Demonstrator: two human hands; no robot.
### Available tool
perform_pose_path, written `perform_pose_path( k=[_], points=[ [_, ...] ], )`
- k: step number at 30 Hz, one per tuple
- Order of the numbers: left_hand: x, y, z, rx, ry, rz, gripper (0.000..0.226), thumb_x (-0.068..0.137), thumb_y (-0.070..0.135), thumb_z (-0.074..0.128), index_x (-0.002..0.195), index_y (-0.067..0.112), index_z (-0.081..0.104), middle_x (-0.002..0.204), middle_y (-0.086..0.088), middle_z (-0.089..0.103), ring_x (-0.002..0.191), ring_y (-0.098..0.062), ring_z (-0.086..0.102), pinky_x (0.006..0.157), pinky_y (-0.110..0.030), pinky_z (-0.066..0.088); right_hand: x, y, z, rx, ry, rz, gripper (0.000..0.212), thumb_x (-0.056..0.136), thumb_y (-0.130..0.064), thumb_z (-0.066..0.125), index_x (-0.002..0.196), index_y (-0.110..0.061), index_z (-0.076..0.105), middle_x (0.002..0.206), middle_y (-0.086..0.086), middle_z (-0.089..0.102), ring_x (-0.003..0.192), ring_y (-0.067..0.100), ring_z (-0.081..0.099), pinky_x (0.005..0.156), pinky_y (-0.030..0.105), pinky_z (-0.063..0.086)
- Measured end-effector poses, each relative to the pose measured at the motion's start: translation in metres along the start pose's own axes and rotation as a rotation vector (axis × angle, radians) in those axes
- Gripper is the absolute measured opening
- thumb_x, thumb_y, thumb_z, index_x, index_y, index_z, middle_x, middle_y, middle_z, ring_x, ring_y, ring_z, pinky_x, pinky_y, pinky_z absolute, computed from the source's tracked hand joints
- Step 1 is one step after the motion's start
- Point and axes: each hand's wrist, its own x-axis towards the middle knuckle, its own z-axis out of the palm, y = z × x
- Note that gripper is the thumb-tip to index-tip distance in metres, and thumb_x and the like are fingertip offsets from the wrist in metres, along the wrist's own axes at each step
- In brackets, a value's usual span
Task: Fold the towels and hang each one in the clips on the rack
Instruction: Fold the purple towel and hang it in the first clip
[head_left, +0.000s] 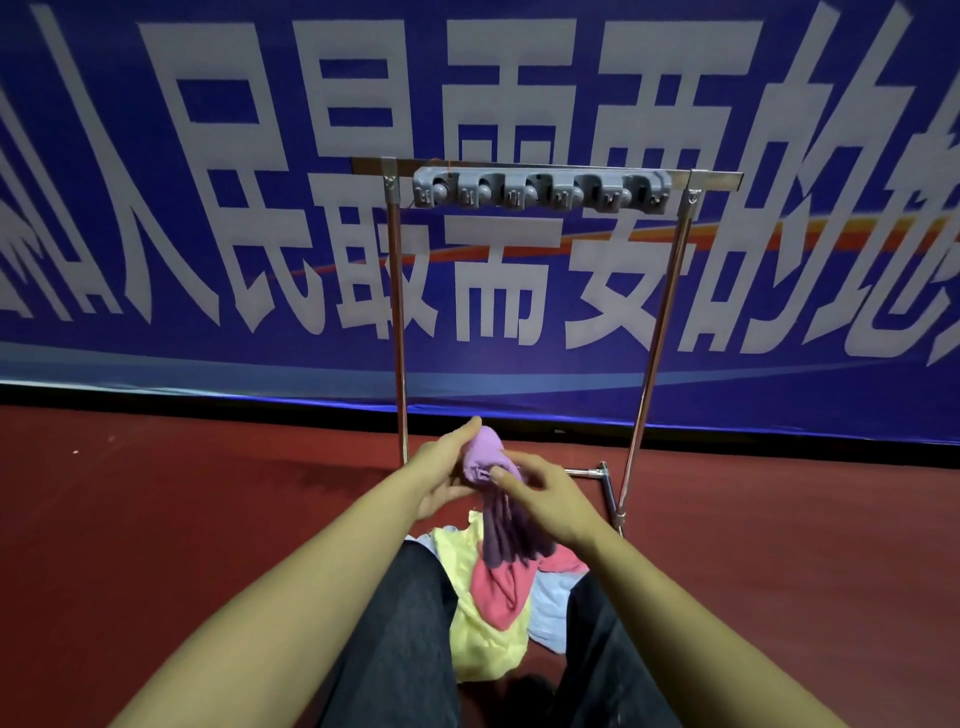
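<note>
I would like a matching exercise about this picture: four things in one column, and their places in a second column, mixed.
Things:
1. purple towel
2. yellow towel
3. grey clip bar
4. pink towel

Places:
A. on top of the yellow one, on the floor
B. mounted on the rack's top rail
C. held between both hands
D. on the floor between the person's legs, lowest in the pile

Pairs: 1-C, 2-D, 3-B, 4-A
</note>
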Motion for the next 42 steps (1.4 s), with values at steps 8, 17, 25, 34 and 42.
perform_pose_path(
  k=[8,17,25,34,42],
  points=[
    [-0.004,0.000,0.017,0.061,-0.038,0.125,0.047,0.094,0.054,0.065,0.104,0.010,0.080,0.100,-0.014,0.079,0.099,-0.030,0.076,0.099,-0.046,0.057,0.010,-0.007,0.009,0.681,0.141,0.237,0.037,0.105,-0.032,0.053,0.126,-0.006,0.068,0.119,0.016,0.074,0.116,0.035,0.068,0.102,0.048,0.054],
    [0.003,0.003,0.027,0.229,-0.051,0.453,0.025,0.102,0.029,0.063,0.111,0.010,0.076,0.109,-0.014,0.077,0.103,-0.024,0.074,0.096,-0.039,0.057,0.035,-0.027,0.000,0.641,0.125,0.233,0.039,0.107,-0.037,0.049,0.123,-0.008,0.070,0.114,0.016,0.076,0.111,0.030,0.071,0.101,0.044,0.055],
    [0.014,0.047,0.033,0.208,0.066,0.457,0.033,0.103,0.040,0.059,0.101,0.013,0.077,0.100,-0.014,0.077,0.093,-0.021,0.076,0.084,-0.034,0.059,0.068,-0.055,-0.017,0.410,0.159,0.133,0.031,0.106,-0.036,0.052,0.113,-0.017,0.074,0.102,0.002,0.079,0.099,0.019,0.075,0.086,0.029,0.059],
    [0.048,0.138,0.014,0.236,0.355,0.527,0.031,0.103,0.040,0.059,0.099,0.012,0.071,0.104,-0.008,0.070,0.093,-0.027,0.070,0.085,-0.047,0.059,0.152,-0.113,-0.031,0.181,0.275,-0.018,0.021,0.105,-0.030,0.054,0.106,-0.022,0.073,0.092,-0.003,0.079,0.087,0.013,0.074,0.074,0.028,0.059],
    [0.079,0.239,-0.036,0.318,0.468,0.671,0.026,0.107,0.028,0.051,0.100,0.008,0.067,0.106,-0.015,0.066,0.084,-0.023,0.059,0.072,-0.032,0.044,0.246,-0.189,-0.054,-0.138,0.368,-0.238,0.040,0.103,-0.011,0.046,0.135,-0.027,0.064,0.113,-0.004,0.073,0.101,0.015,0.066,0.081,0.027,0.050]
  ],
)
